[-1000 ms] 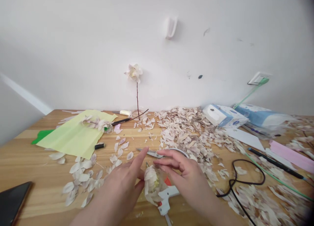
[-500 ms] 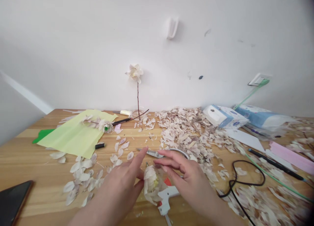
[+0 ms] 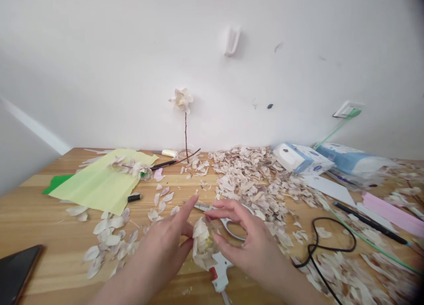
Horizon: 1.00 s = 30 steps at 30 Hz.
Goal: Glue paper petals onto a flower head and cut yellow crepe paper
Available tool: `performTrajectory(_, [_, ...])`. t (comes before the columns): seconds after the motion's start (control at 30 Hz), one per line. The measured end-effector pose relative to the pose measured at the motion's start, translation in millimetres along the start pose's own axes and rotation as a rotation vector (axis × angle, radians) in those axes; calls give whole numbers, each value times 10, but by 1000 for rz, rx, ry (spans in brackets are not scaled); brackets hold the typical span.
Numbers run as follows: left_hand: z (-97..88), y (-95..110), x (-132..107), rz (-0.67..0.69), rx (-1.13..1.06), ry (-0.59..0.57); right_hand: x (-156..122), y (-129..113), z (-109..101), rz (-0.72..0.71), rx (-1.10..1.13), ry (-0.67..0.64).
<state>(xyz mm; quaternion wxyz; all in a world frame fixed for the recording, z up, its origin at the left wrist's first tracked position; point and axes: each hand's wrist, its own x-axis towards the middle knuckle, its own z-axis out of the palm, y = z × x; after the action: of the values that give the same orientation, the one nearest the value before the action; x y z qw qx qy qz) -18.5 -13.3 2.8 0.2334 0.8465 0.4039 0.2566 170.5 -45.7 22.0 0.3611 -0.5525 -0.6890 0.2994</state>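
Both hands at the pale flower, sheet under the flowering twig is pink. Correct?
Not quite: the sheet under the flowering twig is pale yellow, per the head view. Left hand and right hand are at the pale flower, as stated.

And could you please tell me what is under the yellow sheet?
A green piece pokes out from beneath the left edge of the yellow sheet. The rest is covered; what lies under the middle cannot be seen.
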Motion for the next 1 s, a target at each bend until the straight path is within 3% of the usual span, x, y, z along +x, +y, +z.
performTrajectory(0.2, [22,-30,3,19,-148,-16,10,-5,50,17,102,69])
performTrajectory(0.73, [18,-12,64,-279,-393,-57,2,-9,58,-19,233,131])
performTrajectory(0.9, [-26,72,112,-214,-522,-137,15,14,66,-27,199,129])
performTrajectory(1.0, [-31,65,142,-230,-590,-115,21,9,34,-27,207,95])
